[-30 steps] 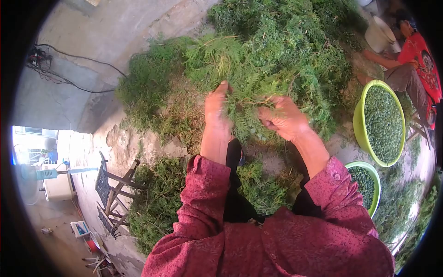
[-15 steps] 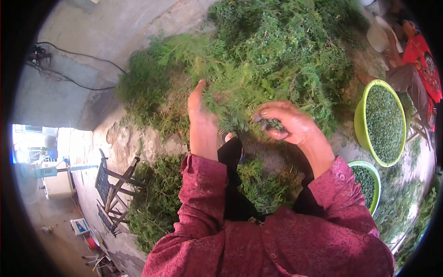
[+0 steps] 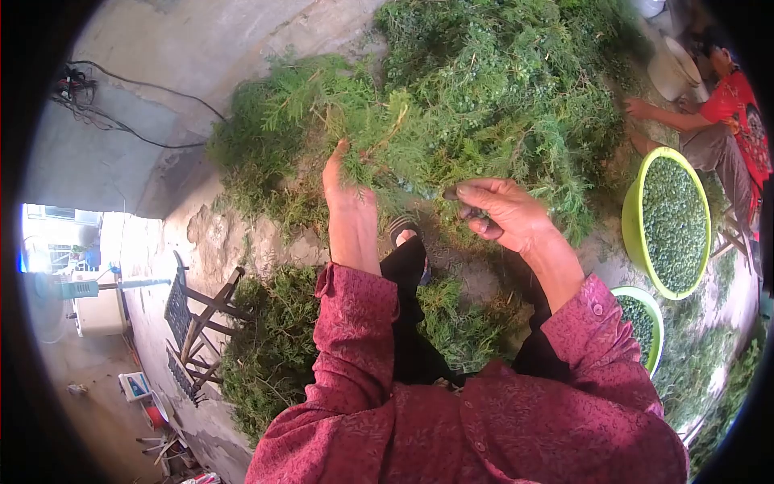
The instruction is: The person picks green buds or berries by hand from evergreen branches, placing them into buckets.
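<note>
My left hand (image 3: 349, 198) is closed round the stem end of a leafy green conifer sprig (image 3: 383, 145), which fans out above the fingers and overlaps the heap behind. My right hand (image 3: 504, 214) is just right of the sprig's lower part, with its thumb and fingers curled together. The small green cones seen in that palm half a second ago are mostly hidden now by the curled fingers. Beyond both hands spreads a big heap of cut conifer branches (image 3: 500, 89) dotted with pale cones.
A large yellow-green basin (image 3: 635, 230) full of small green cones stands at right, with a smaller green basin (image 3: 659, 323) below it. At the right edge a person in red (image 3: 738, 113) sits reaching toward the heap. Folding stools (image 3: 197, 323) and more branches (image 3: 270, 355) lie left.
The sprig in my left hand has shifted and shows more sharply. My right hand has turned, its fingers hiding the palm. The other person's arm now stretches toward the heap.
</note>
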